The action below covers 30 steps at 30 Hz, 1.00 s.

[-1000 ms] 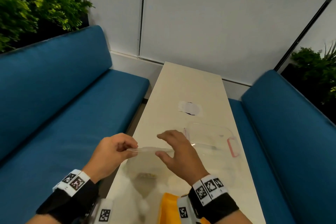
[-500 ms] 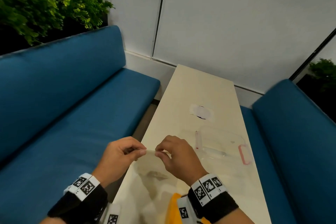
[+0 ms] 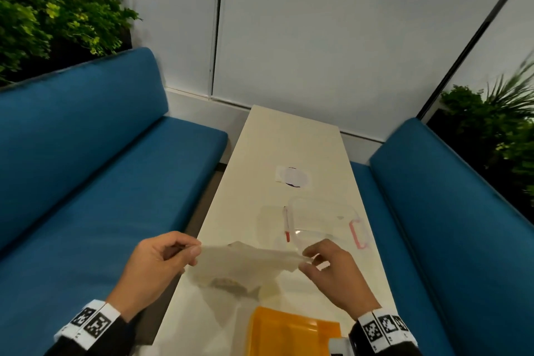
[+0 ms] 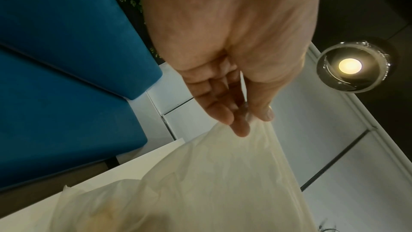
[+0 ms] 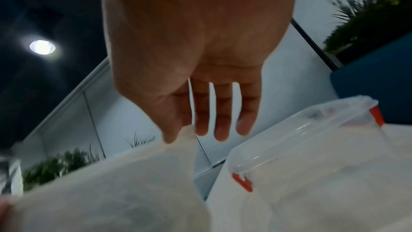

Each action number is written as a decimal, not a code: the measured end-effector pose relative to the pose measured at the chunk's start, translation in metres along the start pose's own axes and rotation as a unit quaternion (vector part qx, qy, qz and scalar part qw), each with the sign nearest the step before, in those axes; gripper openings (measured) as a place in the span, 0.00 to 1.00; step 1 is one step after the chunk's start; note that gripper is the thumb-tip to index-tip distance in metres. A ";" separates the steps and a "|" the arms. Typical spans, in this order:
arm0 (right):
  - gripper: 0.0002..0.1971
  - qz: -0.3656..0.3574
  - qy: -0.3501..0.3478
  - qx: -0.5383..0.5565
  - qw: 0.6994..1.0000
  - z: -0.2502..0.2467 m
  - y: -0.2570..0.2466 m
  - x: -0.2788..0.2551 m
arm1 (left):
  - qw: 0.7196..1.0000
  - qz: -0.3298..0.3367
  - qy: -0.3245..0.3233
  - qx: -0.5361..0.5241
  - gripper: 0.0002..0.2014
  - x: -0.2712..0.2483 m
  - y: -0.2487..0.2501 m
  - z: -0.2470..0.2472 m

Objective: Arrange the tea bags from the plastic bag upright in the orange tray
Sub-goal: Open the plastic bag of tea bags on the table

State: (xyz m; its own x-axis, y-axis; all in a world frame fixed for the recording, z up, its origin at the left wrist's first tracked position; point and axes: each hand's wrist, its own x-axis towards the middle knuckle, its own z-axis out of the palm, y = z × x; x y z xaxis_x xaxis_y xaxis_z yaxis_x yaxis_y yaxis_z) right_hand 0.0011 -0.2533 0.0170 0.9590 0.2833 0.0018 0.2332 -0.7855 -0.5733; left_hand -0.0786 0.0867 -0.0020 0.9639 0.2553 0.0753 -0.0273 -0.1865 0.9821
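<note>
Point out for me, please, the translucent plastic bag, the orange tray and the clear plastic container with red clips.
translucent plastic bag (image 3: 245,266), head view, on its stretched middle panel.
orange tray (image 3: 289,332), head view, on its inner floor.
clear plastic container with red clips (image 3: 323,217), head view, on its transparent lid.

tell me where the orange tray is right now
In the head view, the orange tray sits on the table's near end, just below the held plastic bag.

clear container (image 3: 323,220) blocking table's (image 3: 289,141) right middle, far end open, orange tray (image 3: 291,335) nearest
</note>
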 end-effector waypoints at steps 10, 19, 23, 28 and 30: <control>0.03 0.073 0.010 0.091 0.993 0.040 -0.037 0.006 | 0.968 -0.015 -0.009 0.250 0.06 -0.006 0.019 0.009; 0.07 0.054 0.024 0.026 0.998 0.035 -0.056 0.050 | 0.870 0.031 -0.114 0.480 0.20 0.039 0.029 0.009; 0.08 0.026 0.052 0.028 0.998 0.020 -0.080 0.079 | 0.889 0.002 -0.082 0.451 0.12 0.078 0.047 0.001; 0.08 -0.012 0.125 0.086 0.988 -0.012 -0.111 0.104 | 0.887 0.073 -0.028 0.456 0.11 0.115 0.086 -0.012; 0.08 -0.027 0.158 0.113 0.981 -0.024 -0.117 0.104 | 0.892 0.134 0.003 0.433 0.13 0.116 0.100 -0.019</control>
State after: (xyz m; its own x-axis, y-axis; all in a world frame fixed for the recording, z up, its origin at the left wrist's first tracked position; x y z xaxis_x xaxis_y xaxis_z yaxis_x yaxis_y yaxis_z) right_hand 0.0773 -0.1452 0.1040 0.9568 0.1083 0.2697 0.2769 -0.6214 -0.7329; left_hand 0.0253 0.1157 0.1078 0.9519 0.0956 0.2911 -0.0402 -0.9029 0.4279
